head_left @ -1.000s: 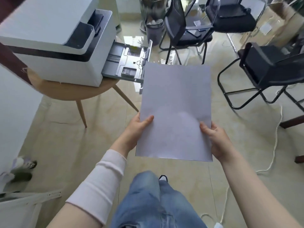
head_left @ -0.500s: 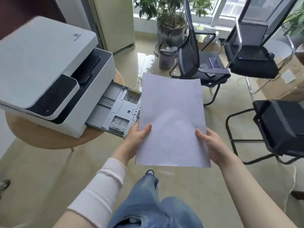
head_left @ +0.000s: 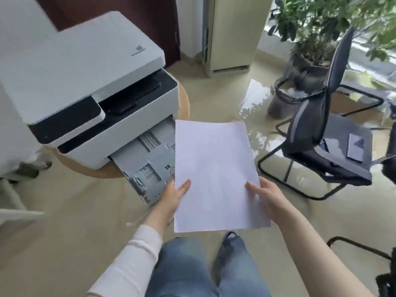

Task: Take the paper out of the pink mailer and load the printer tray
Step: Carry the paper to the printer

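I hold a sheaf of white paper (head_left: 214, 174) flat in front of me. My left hand (head_left: 173, 198) grips its left edge and my right hand (head_left: 267, 200) grips its right edge, thumbs on top. The white printer (head_left: 85, 86) sits on a round wooden table (head_left: 184, 99) at the left. Its grey paper tray (head_left: 147, 161) is pulled out toward me and holds no paper that I can see. The paper's left edge overlaps the tray's right side in the view. No pink mailer is in sight.
A black chair (head_left: 321, 146) with a phone (head_left: 355, 146) on its seat stands to the right. Behind it are a potted plant (head_left: 317, 28) and a small bin (head_left: 282, 101). A tall beige unit (head_left: 233, 33) stands at the back. The floor is glossy tile.
The printer and its open tray have come closer and lower in the view, next to the paper. My hands keep the same grip on the sheets.
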`<state>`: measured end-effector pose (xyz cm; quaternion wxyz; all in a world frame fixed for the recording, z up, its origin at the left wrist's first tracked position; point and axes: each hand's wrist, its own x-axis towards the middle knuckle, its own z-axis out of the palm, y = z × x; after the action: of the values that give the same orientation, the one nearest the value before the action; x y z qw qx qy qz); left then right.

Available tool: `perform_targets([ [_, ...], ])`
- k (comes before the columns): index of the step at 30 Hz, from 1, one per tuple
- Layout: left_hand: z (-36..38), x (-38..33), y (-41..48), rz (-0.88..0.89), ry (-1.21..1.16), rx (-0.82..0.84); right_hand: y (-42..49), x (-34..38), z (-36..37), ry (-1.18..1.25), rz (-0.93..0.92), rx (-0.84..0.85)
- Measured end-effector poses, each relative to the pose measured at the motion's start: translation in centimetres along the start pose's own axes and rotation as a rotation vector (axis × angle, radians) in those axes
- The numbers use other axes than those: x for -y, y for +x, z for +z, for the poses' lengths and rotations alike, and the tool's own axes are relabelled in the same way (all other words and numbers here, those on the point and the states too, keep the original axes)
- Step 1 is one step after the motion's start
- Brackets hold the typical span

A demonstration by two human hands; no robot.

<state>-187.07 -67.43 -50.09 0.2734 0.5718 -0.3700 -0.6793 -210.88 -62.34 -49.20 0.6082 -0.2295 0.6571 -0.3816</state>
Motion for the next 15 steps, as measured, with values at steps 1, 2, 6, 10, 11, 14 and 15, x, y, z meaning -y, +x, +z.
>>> perform_targets([
  [1,0.5,0.6,-0.4,-0.02,-0.043,-0.036,0.7,0.5,-0.4,-0.07,0.01,0.018],
  [2,1.0,1.1,-0.7,-0.026,-0.081,-0.073,1.4,1.0,-0.7,-0.135,0.022,0.041],
  [6,1.8,2.3,-1.8,-0.056,-0.229,-0.228,4.5,2.5,-0.2,-0.318,0.056,0.143],
  [10,0.9,3.3,-2.1,-0.091,-0.333,-0.346,7.0,3.4,2.3,-0.456,0.064,0.217],
  [11,0.5,3.3,-2.0,-0.098,-0.356,-0.367,7.6,3.5,3.1,-0.483,0.071,0.236],
  [14,-0.9,3.5,-1.8,-0.096,-0.408,-0.394,9.3,3.9,5.4,-0.53,0.092,0.303],
  [15,-1.4,3.6,-1.7,-0.092,-0.423,-0.396,9.9,3.8,6.0,-0.54,0.102,0.309],
])
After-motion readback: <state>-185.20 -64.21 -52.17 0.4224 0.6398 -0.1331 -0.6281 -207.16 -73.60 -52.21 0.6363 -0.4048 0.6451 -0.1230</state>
